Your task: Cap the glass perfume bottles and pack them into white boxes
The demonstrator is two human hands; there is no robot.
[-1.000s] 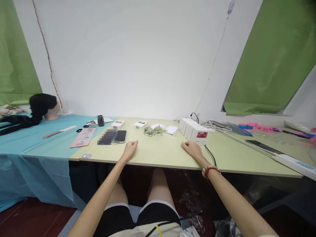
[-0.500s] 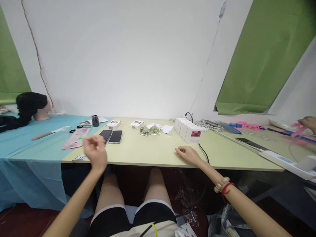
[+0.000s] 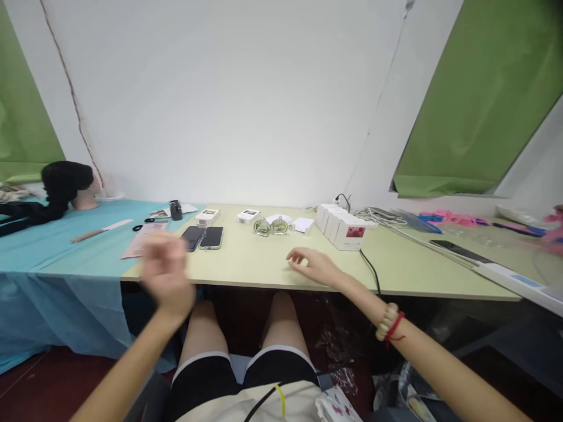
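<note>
My left hand (image 3: 167, 272) is raised over the front left edge of the table. It is smeared by motion, so whether its fingers grip anything does not show. Behind it lie two phones (image 3: 212, 237) side by side and a pink sheet (image 3: 137, 243). My right hand (image 3: 315, 266) hovers above the table's front, fingers apart and loosely curved, with nothing in them. Beyond it stand two clear round bottles (image 3: 280, 226) with greenish contents, and a row of white boxes (image 3: 349, 234) is to its right.
Two small white boxes (image 3: 248, 217) and white papers (image 3: 303, 224) lie farther back. Left, on blue cloth (image 3: 101, 252), are a wigged mannequin head (image 3: 65, 184) and a dark jar (image 3: 175, 210). Rightward lie cables, a dark phone (image 3: 460, 251), a power strip (image 3: 512, 280) and pink items (image 3: 455, 218).
My right hand has moved left, away from the white boxes, and its fingers have spread. My left hand has come slightly closer and blurred. The view has shifted a little left.
</note>
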